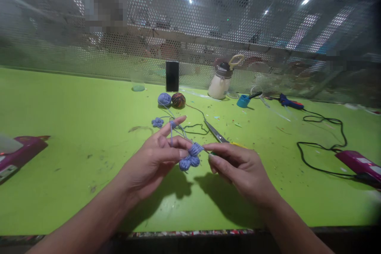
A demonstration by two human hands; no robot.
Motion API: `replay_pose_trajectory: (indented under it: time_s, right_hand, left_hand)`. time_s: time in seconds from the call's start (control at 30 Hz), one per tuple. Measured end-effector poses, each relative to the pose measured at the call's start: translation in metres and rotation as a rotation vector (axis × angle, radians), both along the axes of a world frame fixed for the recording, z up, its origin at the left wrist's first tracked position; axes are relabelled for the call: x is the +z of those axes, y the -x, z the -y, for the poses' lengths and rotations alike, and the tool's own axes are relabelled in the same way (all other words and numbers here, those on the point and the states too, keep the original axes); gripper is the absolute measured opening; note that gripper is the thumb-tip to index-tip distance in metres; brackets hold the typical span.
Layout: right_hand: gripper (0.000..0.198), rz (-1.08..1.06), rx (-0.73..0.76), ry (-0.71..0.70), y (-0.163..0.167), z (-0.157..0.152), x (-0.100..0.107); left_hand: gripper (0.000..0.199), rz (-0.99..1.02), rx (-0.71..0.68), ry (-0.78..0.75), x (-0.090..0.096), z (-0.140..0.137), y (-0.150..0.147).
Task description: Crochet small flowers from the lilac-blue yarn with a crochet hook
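Between thumb and fingers, my left hand (pixel 159 154) pinches a partly formed blue-purple crochet flower (pixel 190 158) with puffy petals. Blue yarn (pixel 172 133) loops round its raised index finger. My right hand (pixel 238 164) is closed on a thin crochet hook (pixel 206 151), whose tip reaches into the top petal; the palm hides most of its handle. The yarn runs back toward a blue yarn ball (pixel 164 99). Beside that ball sits a dark red multicoloured yarn ball (pixel 178 100). Just beyond my left index finger lies a small blue crochet flower (pixel 157 122).
Scissors (pixel 216 131) with yellow handles lie behind my right hand. Farther back stand a phone (pixel 172 76), a clear cup (pixel 138 83), a white bottle (pixel 220 81) and a blue pot (pixel 243 101). A glue gun (pixel 291 102), black cord (pixel 315 170) and purple power strips (pixel 358 162) are at the sides.
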State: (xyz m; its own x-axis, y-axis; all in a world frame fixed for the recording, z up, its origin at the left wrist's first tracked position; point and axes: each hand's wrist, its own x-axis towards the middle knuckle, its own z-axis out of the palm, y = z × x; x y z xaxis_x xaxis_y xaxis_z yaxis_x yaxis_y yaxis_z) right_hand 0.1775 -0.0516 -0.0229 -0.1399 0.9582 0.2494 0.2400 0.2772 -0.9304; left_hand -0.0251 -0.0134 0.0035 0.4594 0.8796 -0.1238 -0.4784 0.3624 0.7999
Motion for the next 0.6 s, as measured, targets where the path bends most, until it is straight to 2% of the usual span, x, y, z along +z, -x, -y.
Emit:
replay_pose_trajectory:
  time_s: [0.33, 0.6]
  right_hand:
    - [0.019, 0.129, -0.030, -0.068, -0.004, 0.004, 0.010]
    - [0.019, 0.256, -0.066, -0.189, -0.003, 0.005, 0.014]
  left_hand:
    - [0.083, 0.057, 0.003, -0.032, -0.005, 0.001, 0.002]
    - [0.090, -0.009, 0.009, -0.091, -0.004, 0.001, 0.001]
